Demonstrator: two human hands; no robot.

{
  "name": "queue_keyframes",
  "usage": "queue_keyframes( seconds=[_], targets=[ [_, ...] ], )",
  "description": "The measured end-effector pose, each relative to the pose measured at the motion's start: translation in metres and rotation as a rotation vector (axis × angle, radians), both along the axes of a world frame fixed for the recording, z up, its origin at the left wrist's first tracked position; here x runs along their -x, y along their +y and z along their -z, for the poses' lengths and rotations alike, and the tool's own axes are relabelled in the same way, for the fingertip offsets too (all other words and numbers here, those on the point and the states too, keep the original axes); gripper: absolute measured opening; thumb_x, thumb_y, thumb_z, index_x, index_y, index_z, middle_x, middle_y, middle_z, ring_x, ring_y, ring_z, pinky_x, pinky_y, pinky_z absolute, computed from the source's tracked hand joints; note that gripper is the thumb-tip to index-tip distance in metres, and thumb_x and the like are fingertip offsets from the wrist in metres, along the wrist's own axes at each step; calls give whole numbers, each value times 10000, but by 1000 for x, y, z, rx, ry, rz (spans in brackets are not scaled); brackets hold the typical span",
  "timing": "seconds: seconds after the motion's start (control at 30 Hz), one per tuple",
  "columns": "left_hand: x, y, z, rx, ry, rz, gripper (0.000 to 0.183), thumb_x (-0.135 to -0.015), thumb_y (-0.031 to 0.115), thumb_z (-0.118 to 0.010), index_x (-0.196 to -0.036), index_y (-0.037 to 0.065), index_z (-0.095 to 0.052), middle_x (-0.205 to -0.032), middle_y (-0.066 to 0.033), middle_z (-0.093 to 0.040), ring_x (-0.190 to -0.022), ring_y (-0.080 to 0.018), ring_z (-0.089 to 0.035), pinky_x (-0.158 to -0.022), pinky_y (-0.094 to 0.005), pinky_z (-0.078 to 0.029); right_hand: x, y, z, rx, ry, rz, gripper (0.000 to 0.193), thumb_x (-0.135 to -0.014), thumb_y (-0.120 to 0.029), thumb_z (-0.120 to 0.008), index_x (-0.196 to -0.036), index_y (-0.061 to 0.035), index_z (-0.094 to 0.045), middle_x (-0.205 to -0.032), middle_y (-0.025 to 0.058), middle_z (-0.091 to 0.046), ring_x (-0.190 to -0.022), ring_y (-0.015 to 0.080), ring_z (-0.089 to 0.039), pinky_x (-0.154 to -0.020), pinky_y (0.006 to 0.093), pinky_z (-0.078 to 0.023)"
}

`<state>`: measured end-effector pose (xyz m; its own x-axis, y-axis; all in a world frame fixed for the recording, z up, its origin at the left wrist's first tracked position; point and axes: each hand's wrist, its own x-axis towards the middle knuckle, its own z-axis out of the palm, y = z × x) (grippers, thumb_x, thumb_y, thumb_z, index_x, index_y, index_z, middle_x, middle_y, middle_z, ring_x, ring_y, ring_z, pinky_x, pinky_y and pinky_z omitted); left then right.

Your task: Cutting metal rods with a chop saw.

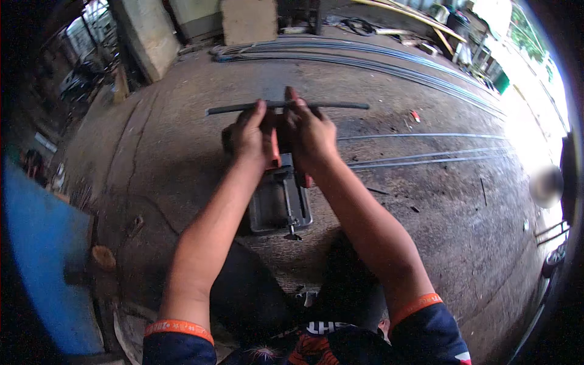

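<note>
A short dark metal rod (347, 105) lies crosswise in front of me, with both ends sticking out past my hands. My left hand (250, 139) is closed on it, thumb over the top. My right hand (313, 131) grips the same rod close beside the left, its fingers mostly hidden. Just under and between my hands is a cut-off saw with a red part (275, 152) and a grey metal base (263, 213). A clamp screw (288, 201) runs along that base toward me. A red piece (291, 93) sticks up beyond the right hand; my hands hide much of the machine.
Long thin metal rods (426, 155) stretch over the floor right of the saw. A bundle of longer bars (377, 64) lies farther back. A small red object (415, 115) rests at right. A blue panel (48, 261) stands at left, a concrete pillar (146, 39) behind.
</note>
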<state>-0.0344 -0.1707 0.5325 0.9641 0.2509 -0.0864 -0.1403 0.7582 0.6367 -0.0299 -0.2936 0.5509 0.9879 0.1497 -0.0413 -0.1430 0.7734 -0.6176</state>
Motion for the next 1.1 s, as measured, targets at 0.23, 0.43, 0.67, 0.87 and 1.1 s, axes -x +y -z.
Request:
queue_keyframes(
  seconds=[0.23, 0.43, 0.67, 0.87, 1.1],
  targets=[
    [25, -16, -21, -789, -57, -311, 103, -880, 128, -659, -894, 42, -603, -878, -48, -636, -736, -131, -616, -597, -190, -476, 45, -31, -37, 214, -122, -379, 292, -934, -88, -520, -1170, 83, -539, -1045, 163, -655, -866, 243, -669, -787, 330, -534],
    [42, -35, -24, -478, -201, -154, 49, -855, 36, -661, -861, 22, -615, -799, -23, -637, -701, -87, -599, -663, -217, -488, 58, -42, -69, 1473, -932, 362, 327, -849, -47, -575, -1169, 21, -600, -982, 266, -649, -915, 397, -649, -788, 330, -502],
    [47, -39, -7, -1230, -300, -137, 280, -800, 101, -742, -1037, -27, -667, -902, -77, -703, -807, -124, -646, -731, -258, -503, 52, -65, 21, 1155, -826, 252, 305, -858, -43, -564, -1159, -3, -593, -877, 261, -639, -864, 446, -617, -703, 395, -511],
    [48, -9, 4, -1255, -289, -153, 195, -841, 79, -680, -1006, -21, -654, -860, -47, -656, -744, -119, -613, -700, -270, -514, 55, -86, 171, 665, -277, 347, 227, -946, -101, -550, -1095, 58, -612, -886, 19, -613, -742, 108, -568, -676, 258, -474],
    [-10, 34, 0, -1040, 277, 174, 453, -880, 334, -656, -1173, 1, -564, -1132, -104, -608, -1073, -198, -546, -962, -336, -404, 59, -90, 297, 470, 262, 96, 294, -918, -210, -571, -904, 70, -661, -665, 39, -584, -551, 115, -521, -506, 289, -423]
  ],
)
